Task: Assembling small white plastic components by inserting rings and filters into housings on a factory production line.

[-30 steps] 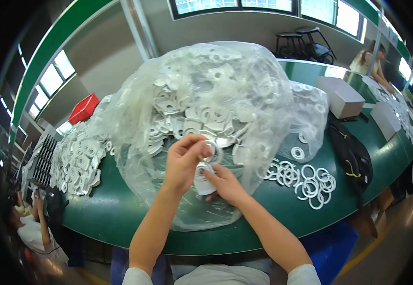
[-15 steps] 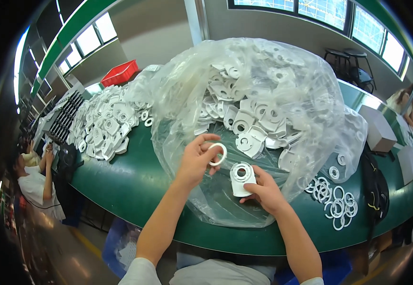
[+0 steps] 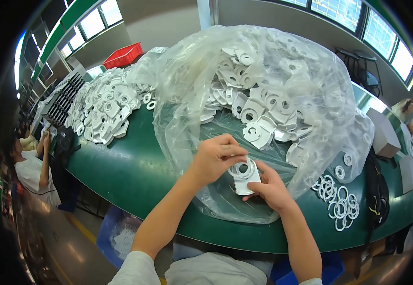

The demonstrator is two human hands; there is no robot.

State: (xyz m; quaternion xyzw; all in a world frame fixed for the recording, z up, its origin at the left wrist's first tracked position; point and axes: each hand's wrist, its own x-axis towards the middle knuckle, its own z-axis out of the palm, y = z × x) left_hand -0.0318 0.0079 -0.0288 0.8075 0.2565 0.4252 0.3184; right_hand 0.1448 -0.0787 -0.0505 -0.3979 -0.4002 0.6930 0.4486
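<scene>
My right hand (image 3: 270, 189) grips a white plastic housing (image 3: 245, 186) with a round hole, its thumb across the lower part. Against the housing's round upper end lies a white ring (image 3: 235, 172), pinched by the fingers of my left hand (image 3: 219, 159). The ring overlaps the hole; whether it sits fully in place I cannot tell. Beyond my hands, a large clear plastic bag (image 3: 178, 137) lies open, heaped with similar white housings (image 3: 258, 130). To the right of my right hand is a loose pile of white rings (image 3: 341, 209).
Another heap of white parts (image 3: 106, 107) covers the left of the green table (image 3: 125, 166), with a red crate (image 3: 122, 55) behind. Grey boxes (image 3: 383, 133) and a black strap bag (image 3: 375, 190) stand right. A blue bin (image 3: 109, 237) is below the edge. Co-workers sit at both sides.
My left hand has brought the ring rightward onto the housing. The right hand still holds the housing in nearly the same spot, and the view has shifted slightly.
</scene>
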